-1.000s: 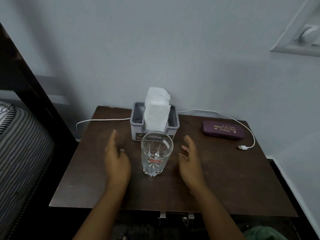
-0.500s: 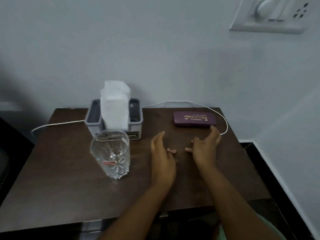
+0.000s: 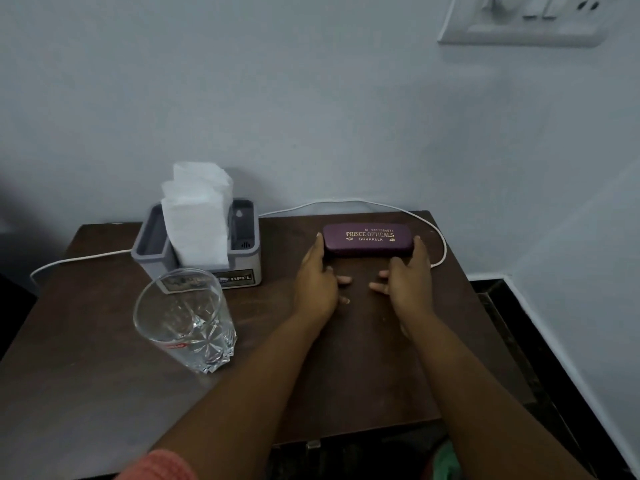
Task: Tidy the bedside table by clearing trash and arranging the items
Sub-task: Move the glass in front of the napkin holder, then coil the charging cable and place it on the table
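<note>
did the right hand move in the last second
Yes: the right hand left the glass and went right, to the right end of the purple case.

Plain pale grey painted wall (image 3: pixel 311 98) behind, side wall (image 3: pixel 595 289) meets it at right. White plastic switch-and-socket plate (image 3: pixel 523 29) top right. Dark brown wooden bench (image 3: pixel 86 393) against wall. White skirting strip (image 3: pixel 488 277), dark floor (image 3: pixel 540 375) at right. Dim, flat light.
</note>
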